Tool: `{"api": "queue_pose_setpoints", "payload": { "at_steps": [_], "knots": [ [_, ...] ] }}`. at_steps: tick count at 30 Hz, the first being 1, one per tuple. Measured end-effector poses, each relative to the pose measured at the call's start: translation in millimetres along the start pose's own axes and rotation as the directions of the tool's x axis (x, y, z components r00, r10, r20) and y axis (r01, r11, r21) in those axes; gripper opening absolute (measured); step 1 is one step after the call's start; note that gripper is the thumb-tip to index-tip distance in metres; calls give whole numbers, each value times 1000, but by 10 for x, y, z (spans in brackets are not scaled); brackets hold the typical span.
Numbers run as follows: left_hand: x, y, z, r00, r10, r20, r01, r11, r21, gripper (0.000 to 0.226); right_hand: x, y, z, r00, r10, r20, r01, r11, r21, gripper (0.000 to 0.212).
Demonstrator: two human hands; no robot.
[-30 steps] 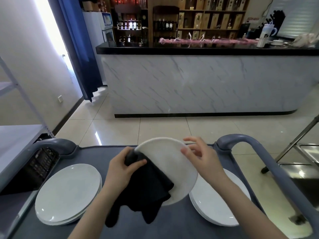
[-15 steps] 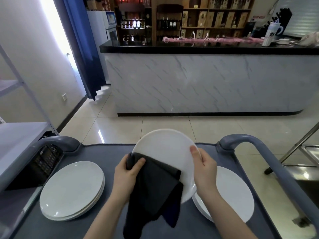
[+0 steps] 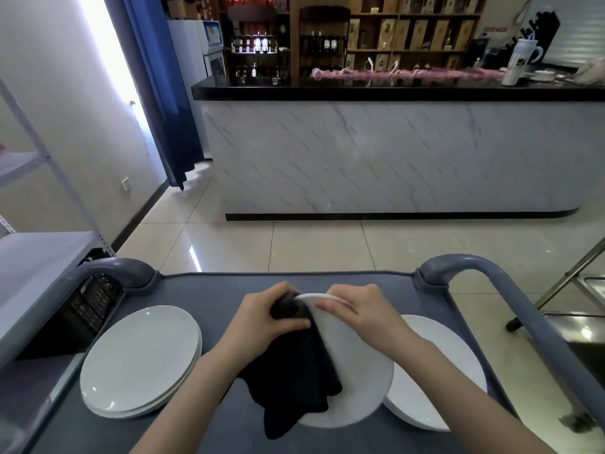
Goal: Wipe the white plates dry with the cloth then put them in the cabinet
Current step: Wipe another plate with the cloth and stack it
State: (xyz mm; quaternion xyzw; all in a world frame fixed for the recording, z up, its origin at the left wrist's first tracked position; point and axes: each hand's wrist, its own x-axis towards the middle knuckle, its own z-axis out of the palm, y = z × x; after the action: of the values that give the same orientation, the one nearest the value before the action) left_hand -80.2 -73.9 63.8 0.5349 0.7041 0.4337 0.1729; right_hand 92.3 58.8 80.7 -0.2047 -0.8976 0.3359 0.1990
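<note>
A white plate (image 3: 358,385) is held tilted over the grey cart top (image 3: 209,293). My right hand (image 3: 358,311) grips its far rim. My left hand (image 3: 266,317) presses a black cloth (image 3: 296,378) against the plate near the top edge, and the cloth drapes down over the plate's left half. A stack of white plates (image 3: 140,358) lies on the cart's left side. Another stack of white plates (image 3: 438,368) lies on the right, partly hidden under the held plate and my right forearm.
The cart has raised grey handles at the left (image 3: 114,270) and right (image 3: 484,270). A grey shelf rack (image 3: 36,257) stands at the left. A marble-fronted bar counter (image 3: 393,152) lies ahead across the tiled floor. A metal stand (image 3: 556,290) is at the right.
The plate has tipped away from me, from nearly face-on to almost edge-on at the top. My left hand with the cloth moved up to the plate's top rim, close to my right hand.
</note>
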Motion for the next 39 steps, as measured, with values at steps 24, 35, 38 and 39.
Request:
{"api": "queue_pose_setpoints", "payload": {
  "at_steps": [24,35,38,39],
  "knots": [
    [-222,-163,57,901,-279,-333,156,923,-351,24,-100,177,-55,911,292,-291,-207,935,289,39],
    [-66,1,-104,979,-91,-184,62,986,-158,22,51,10,23,979,16,-203,6,994,109,44],
    [-152,-85,-97,947,-229,-223,167,949,-267,22,-11,51,98,889,232,-394,-106,943,316,55],
    [-192,-114,-78,937,-268,-224,190,929,-316,19,-20,73,121,855,303,-421,-136,914,381,56]
  ]
}}
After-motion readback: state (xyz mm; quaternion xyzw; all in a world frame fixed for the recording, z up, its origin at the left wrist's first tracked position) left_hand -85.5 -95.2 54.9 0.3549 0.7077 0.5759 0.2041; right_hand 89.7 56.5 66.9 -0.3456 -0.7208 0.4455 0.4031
